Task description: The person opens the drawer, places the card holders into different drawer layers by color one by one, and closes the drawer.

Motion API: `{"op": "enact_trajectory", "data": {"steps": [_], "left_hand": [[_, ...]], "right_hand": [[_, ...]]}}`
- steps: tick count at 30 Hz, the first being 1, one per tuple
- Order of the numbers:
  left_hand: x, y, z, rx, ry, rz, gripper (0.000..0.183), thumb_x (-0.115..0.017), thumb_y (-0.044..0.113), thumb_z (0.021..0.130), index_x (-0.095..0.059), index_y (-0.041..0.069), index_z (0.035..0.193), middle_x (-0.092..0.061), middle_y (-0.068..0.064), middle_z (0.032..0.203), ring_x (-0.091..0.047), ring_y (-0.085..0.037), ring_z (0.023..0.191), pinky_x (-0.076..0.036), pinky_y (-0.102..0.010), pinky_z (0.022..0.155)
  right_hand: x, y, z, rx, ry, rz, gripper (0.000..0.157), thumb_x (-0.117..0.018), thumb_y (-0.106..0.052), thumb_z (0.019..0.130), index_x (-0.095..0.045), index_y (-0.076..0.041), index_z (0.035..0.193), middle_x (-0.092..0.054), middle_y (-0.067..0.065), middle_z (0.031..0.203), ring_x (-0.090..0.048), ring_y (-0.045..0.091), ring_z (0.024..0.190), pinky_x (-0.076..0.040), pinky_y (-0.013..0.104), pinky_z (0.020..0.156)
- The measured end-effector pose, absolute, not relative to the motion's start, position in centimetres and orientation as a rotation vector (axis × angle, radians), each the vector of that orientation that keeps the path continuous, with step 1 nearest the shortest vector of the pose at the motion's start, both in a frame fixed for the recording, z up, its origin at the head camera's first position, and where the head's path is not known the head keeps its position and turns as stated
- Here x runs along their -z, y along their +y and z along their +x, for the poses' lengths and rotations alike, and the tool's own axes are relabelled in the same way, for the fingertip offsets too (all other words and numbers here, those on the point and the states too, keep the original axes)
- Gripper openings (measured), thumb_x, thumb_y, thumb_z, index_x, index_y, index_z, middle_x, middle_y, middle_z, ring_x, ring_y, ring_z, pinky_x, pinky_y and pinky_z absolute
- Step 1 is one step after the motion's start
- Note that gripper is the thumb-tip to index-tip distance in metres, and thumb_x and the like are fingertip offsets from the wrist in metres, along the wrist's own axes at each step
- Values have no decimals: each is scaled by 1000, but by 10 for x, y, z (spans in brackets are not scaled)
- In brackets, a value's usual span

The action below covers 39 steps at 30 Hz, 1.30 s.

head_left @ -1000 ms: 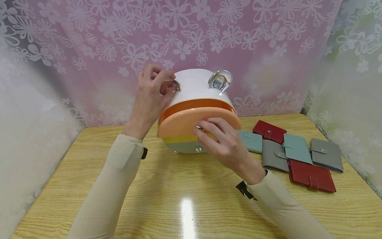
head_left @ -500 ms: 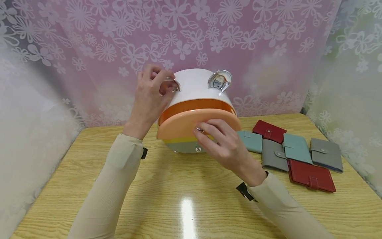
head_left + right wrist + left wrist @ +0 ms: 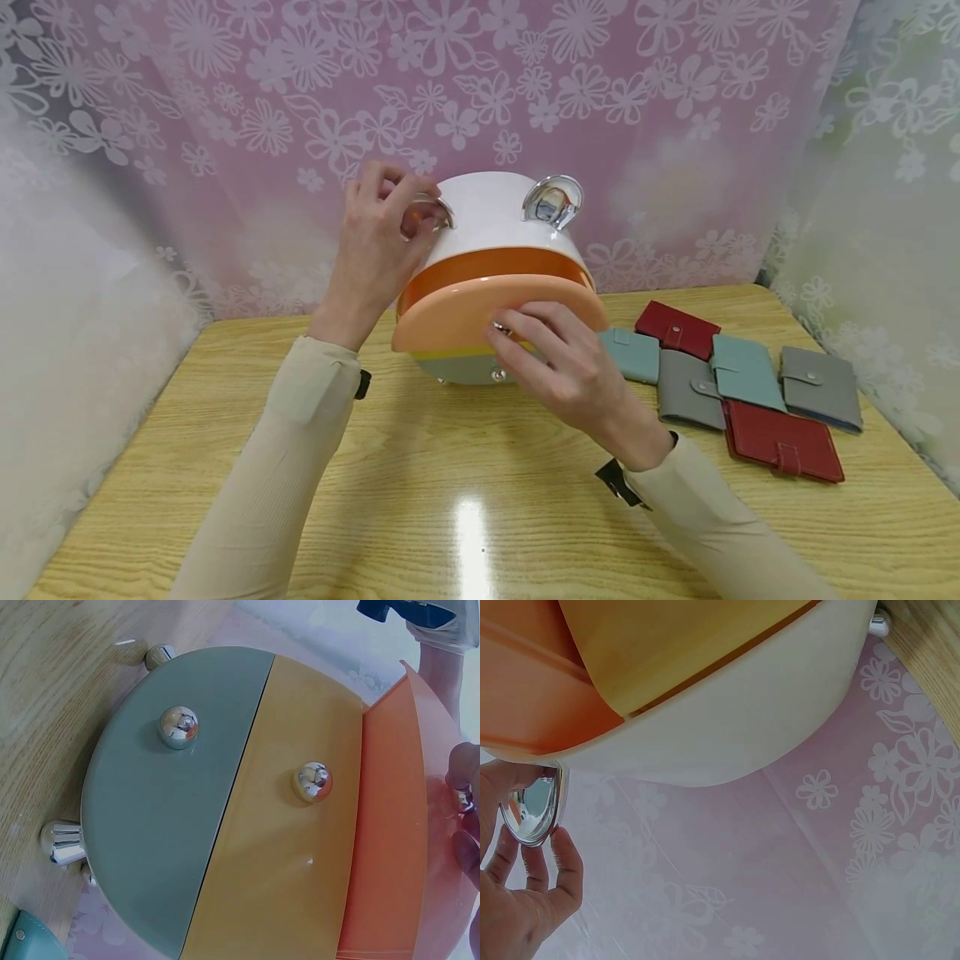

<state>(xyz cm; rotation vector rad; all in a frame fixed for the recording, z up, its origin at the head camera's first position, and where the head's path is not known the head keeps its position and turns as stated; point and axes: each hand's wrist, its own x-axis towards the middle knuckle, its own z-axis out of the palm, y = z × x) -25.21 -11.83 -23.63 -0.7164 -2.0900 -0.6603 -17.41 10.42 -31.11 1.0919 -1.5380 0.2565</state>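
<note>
A rounded white drawer box stands on the table, with shiny silver ears on top. My left hand grips its left ear, thumb on one side and fingers on the other. The top orange drawer is pulled partly out, leaving a gap behind its front. My right hand pinches the silver knob of that drawer. Below it, the yellow drawer and the grey-green drawer are closed, each with a round silver knob. The orange drawer's inside is mostly hidden.
Right of the box lie several card wallets: a dark red wallet, a teal wallet, a grey wallet and others. The wooden table meets a pink flowered curtain behind the box.
The orange drawer has come slightly further out toward me, its front covering more of the yellow one. My right hand moved with it; my left hand has stayed on the ear.
</note>
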Motion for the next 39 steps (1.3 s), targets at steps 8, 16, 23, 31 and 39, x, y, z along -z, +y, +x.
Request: {"op": "enact_trajectory", "data": {"steps": [8, 16, 23, 31, 39], "left_hand": [[236, -119, -250, 661, -2104, -717, 14, -71, 9, 93, -70, 8, 107, -53, -17, 110, -56, -28, 80, -33, -43, 95], [236, -119, -250, 662, -2113, -714, 16, -71, 10, 93, -69, 9, 109, -53, -17, 111, -55, -30, 87, -34, -44, 94], [236, -118, -250, 660, -2112, -713, 15, -71, 9, 93, -70, 9, 108, -53, -17, 110, -54, -33, 93, -34, -44, 94], [236, -119, -250, 657, -2118, -712, 17, -71, 9, 93, -69, 8, 110, -53, -17, 111, -53, -33, 96, -34, -44, 93], [236, -119, -249, 660, -2114, -719, 17, -71, 9, 93, -69, 8, 109, -53, -17, 111, -53, -32, 96, -33, -44, 92]], "right_hand": [[312, 105, -171, -260, -1533, 1106, 18, -66, -15, 99, -78, -2, 100, -76, 13, 100, -67, 30, 86, -58, 35, 79], [311, 106, -167, -255, -1532, 1119, 19, -67, -16, 99, -78, -2, 100, -77, 13, 101, -68, 30, 86, -58, 35, 79], [311, 106, -165, -236, -1514, 1114, 18, -67, -15, 99, -78, -1, 100, -77, 13, 101, -68, 29, 86, -58, 34, 79], [310, 106, -163, -233, -1504, 1120, 17, -67, -14, 99, -78, -1, 100, -77, 13, 100, -69, 28, 85, -57, 34, 78], [309, 107, -159, -248, -1514, 1127, 16, -67, -13, 99, -77, -1, 101, -77, 13, 102, -69, 28, 86, -57, 33, 79]]}}
